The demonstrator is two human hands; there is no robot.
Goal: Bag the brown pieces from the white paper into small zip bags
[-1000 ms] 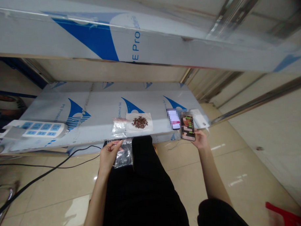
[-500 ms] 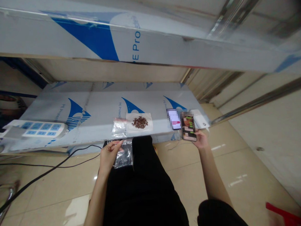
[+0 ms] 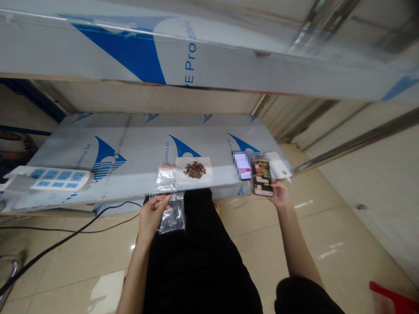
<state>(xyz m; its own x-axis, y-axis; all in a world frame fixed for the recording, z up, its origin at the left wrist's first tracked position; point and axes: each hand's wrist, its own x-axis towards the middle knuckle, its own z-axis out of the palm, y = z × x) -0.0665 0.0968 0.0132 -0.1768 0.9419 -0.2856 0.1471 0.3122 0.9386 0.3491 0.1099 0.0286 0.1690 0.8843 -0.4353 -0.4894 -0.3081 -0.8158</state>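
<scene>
My left hand pinches a clear plastic bag that hangs over my black-clothed lap. A phone with a lit chat screen is held by my right hand at the table's front right. Just beyond the left hand, a stack of clear plastic bags lies on the table. Beside it, several brown capsules are heaped on a white sheet of paper. Left of the held phone lies a second phone, its screen lit.
A white power strip with blue labels lies at the table's left end. Its black cable runs down to the left. A white box-like device sits at the right corner. An upper shelf edge crosses above. Something red is at lower right.
The phone in my right hand has shifted very slightly to the left. My left hand and the plastic bag have stayed in place.
</scene>
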